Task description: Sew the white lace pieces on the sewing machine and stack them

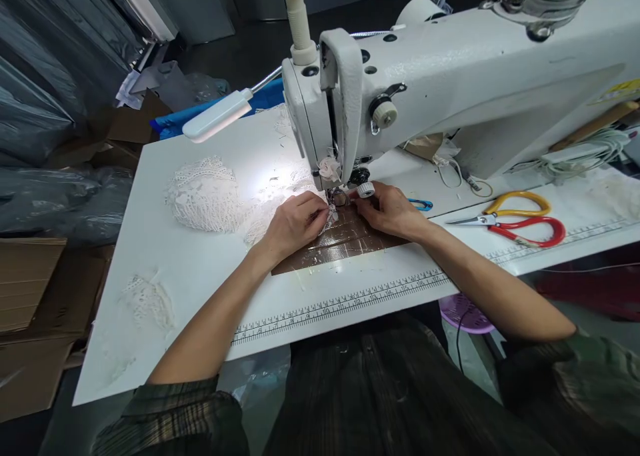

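White lace fabric (203, 196) lies on the sewing machine table and runs up to the needle. Fingers bent and pressed together, my left hand (296, 223) grips the lace edge just left of the presser foot (331, 197). My right hand (393, 211) is closed just right of the foot, behind a white knob (365, 190); what its fingertips hold is hidden. A brown plate (345, 241) lies beneath both hands. Above the foot, a pale fabric rosette (329, 169) sits on the white sewing machine (425, 76).
Scissors with yellow and red handles (520, 221) lie on the right, near a small blue-handled tool (421, 205). A lamp (219, 116) lights the sewing area. Another lace piece (149, 301) rests at left. A ruler strip (340, 304) follows the front edge. Cardboard boxes (37, 283) stand beyond the table's left edge.
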Action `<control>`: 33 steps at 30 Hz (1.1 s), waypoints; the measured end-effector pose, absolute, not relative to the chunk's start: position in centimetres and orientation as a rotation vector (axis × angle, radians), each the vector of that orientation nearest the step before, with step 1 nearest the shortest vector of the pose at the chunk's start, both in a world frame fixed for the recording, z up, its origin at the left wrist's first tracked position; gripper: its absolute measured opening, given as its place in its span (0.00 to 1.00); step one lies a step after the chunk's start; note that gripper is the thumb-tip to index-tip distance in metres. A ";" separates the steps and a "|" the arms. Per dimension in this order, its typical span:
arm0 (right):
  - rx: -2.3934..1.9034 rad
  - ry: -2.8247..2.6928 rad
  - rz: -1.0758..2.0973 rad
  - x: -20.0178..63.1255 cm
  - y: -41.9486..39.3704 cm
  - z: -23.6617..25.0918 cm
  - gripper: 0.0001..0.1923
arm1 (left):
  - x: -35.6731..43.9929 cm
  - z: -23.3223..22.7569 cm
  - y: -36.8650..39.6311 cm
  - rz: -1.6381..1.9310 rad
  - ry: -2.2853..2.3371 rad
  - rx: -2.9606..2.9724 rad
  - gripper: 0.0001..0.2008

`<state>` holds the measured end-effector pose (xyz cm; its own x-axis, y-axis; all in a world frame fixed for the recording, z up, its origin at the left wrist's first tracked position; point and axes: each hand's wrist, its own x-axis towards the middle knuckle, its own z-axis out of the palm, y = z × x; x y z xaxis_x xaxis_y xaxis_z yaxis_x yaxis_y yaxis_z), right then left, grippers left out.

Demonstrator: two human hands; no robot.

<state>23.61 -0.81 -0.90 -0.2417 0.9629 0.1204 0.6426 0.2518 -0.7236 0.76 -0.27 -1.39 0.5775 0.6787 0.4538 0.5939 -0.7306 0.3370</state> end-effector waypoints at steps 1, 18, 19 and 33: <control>-1.454 -1.962 0.748 23.6 -0.8 -0.9 0.11 | 0.8 -1.4 -0.3 0.889 1.079 2.635 0.08; -1.141 -2.329 0.557 24.1 -1.3 -2.1 0.18 | 0.8 -2.3 -0.1 0.769 1.004 2.978 0.11; -1.133 -2.373 0.515 24.1 -1.3 -2.3 0.18 | 0.7 -2.1 -0.1 0.766 0.977 2.966 0.11; -1.146 -2.166 0.608 24.5 -0.5 -1.4 0.17 | -0.3 -0.8 -0.7 0.729 0.878 2.909 0.08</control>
